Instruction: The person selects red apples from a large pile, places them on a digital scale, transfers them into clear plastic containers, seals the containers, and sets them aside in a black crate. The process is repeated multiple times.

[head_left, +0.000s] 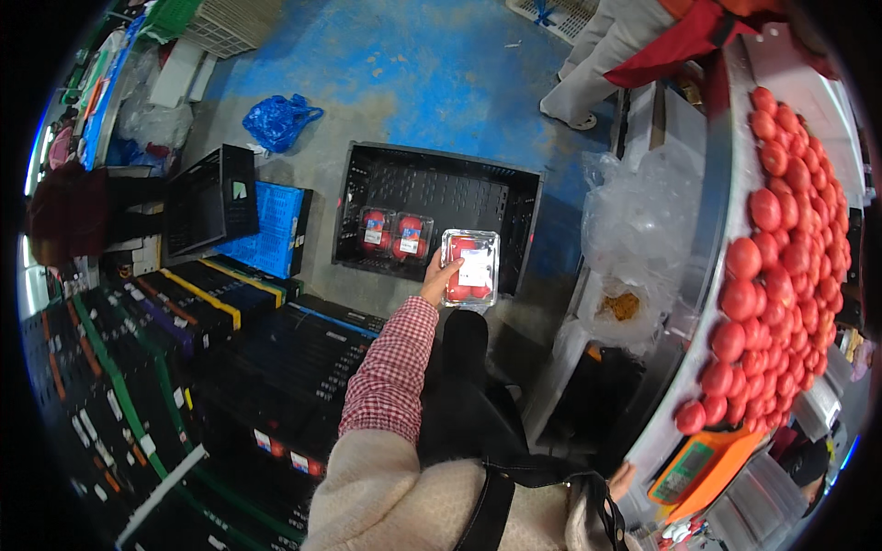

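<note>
My left hand (448, 274) grips a clear plastic clamshell (470, 268) of red tomatoes with a white label. It hangs over the near right side of a black plastic crate (441, 155) on the floor. Two more tomato clamshells, the left pack (376, 233) and the right pack (411, 237), sit side by side in the crate's left part. Only a little of my right hand (621, 480) shows, by the metal edge of the table (696, 303); its fingers are mostly hidden. Loose tomatoes (785, 275) are heaped on this table.
Stacked black crates (275, 358) stand at left, near a blue crate (265, 227) and a tilted black crate (213, 200). A blue plastic bag (281, 122) lies on the floor. An orange scale (710, 468) stands beside the tomatoes. Another person's legs (596, 52) appear at upper right.
</note>
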